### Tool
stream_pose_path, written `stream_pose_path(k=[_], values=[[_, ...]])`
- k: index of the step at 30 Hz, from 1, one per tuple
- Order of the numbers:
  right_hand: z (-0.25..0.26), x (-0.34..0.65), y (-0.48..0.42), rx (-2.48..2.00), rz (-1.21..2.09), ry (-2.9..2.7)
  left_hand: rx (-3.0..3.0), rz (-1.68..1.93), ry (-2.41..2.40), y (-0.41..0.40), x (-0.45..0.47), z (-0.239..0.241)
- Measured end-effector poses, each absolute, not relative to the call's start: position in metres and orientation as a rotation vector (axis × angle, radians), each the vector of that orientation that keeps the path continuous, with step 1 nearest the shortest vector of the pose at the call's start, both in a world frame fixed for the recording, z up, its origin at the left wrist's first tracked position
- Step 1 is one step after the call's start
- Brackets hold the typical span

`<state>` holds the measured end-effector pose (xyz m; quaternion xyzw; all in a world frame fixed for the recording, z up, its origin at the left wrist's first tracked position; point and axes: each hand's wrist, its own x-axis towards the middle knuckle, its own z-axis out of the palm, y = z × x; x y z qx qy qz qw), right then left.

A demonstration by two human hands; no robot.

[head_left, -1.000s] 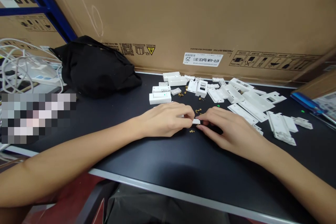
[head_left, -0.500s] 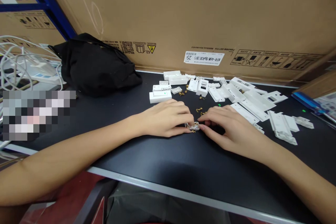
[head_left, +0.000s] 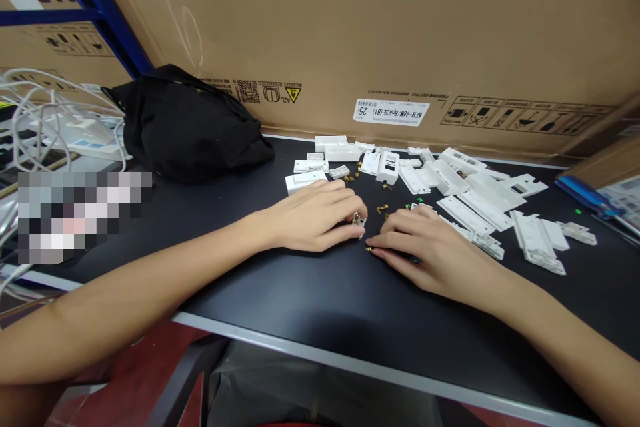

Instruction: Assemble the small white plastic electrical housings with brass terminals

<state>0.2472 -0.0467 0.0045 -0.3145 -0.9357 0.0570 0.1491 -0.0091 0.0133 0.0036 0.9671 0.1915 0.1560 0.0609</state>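
Note:
My left hand (head_left: 315, 217) rests on the black table (head_left: 300, 307), fingers curled round a small white plastic part with brass contacts (head_left: 358, 221). Close to its right, my right hand (head_left: 425, 253) lies low on the table, its fingertips pressed together at a tiny brass piece (head_left: 369, 249). More loose brass pieces (head_left: 384, 209) lie just beyond both hands. A white switch body (head_left: 305, 181) sits right behind my left hand.
Several white plastic covers and housings (head_left: 470, 200) spread across the right back of the table. A black bag (head_left: 190, 127) lies at the back left, with white cables (head_left: 45, 120) beyond it. A big cardboard box (head_left: 380, 40) walls the back. A blue-edged item (head_left: 590, 195) sits far right.
The white part has gone from between both hands into my left hand alone. My right hand has let go and dropped its fingertips to the table near a brass piece.

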Motion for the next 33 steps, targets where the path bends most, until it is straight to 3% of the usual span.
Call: stream_pose_path(k=[17,33], values=[[0.043,0.25,-0.033,-0.894,0.374,-2.642,2.901,0.528,0.394,0.011,-0.012,0.005],[0.021,0.241,-0.043,-0.884,0.567,-2.314,2.609,0.774,0.35,0.0,0.001,-0.001]])
